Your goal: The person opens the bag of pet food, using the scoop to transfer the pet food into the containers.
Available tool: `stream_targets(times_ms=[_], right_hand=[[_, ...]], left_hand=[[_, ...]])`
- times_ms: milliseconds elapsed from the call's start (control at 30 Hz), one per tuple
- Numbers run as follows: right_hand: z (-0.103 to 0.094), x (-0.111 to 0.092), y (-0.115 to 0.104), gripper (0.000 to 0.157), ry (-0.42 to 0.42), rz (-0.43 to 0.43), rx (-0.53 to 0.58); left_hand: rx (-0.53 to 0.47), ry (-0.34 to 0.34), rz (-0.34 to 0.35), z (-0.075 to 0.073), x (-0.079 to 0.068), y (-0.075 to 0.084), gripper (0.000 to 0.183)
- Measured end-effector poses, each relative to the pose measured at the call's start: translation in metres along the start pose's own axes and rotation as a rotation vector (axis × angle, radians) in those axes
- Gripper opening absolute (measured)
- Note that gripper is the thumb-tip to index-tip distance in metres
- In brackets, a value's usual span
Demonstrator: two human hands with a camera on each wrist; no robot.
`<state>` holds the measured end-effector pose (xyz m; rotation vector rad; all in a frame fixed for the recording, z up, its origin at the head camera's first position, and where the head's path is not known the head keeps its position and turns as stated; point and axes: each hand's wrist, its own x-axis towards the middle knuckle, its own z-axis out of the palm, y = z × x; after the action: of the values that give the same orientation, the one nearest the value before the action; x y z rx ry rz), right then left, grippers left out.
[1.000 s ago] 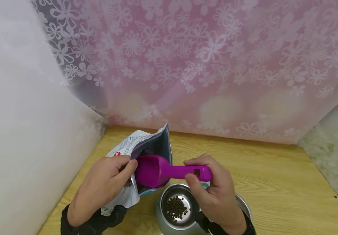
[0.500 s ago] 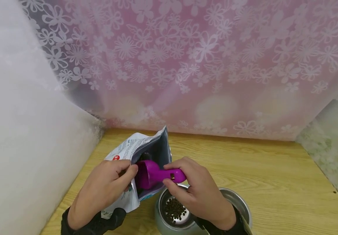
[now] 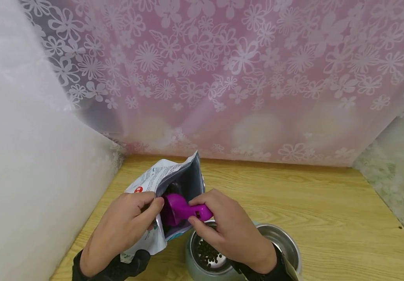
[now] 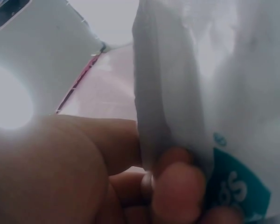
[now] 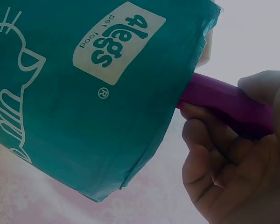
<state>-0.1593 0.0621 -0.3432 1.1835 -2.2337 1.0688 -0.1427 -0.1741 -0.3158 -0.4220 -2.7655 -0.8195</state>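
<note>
My left hand (image 3: 122,222) pinches the near edge of an opened pet food bag (image 3: 149,175), its mouth tilted to the right. In the left wrist view, thumb and fingers close on the white bag wall (image 4: 177,70). With my right hand (image 3: 230,234) I grip the handle of a purple scoop (image 3: 175,207), whose bowl sits inside the bag's mouth and is partly hidden there. The right wrist view has the bag's teal side (image 5: 116,121), with the scoop handle (image 5: 224,105) coming out past its edge. Below the right hand, brown kibble (image 3: 207,251) lies in a steel bowl (image 3: 194,234).
A second steel bowl (image 3: 282,238) stands to the right, partly behind the right wrist. Both sit on a wooden table (image 3: 328,218). A pink floral curtain (image 3: 240,97) hangs behind, with a white sheet (image 3: 29,156) on the left and a green floral one (image 3: 398,156) at right.
My right hand has moved left, pushing the scoop deeper into the bag, and now covers part of the kibble bowl. The left hand keeps its hold on the bag.
</note>
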Motion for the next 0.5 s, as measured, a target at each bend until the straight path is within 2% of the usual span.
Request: stream_targets(times_ms=[300,500], right_hand=[[0.004,0.0005,-0.0004,0.02,-0.058,0.029,-0.041],[0.0067,-0.0001,-0.0005,0.019,-0.087,0.0,-0.068]], left_hand=[[0.001,0.003,0.01,-0.0008,-0.0001,-0.0006,0.042],[0.003,-0.002,0.014,-0.0008,-0.0004,-0.0009,0.041]])
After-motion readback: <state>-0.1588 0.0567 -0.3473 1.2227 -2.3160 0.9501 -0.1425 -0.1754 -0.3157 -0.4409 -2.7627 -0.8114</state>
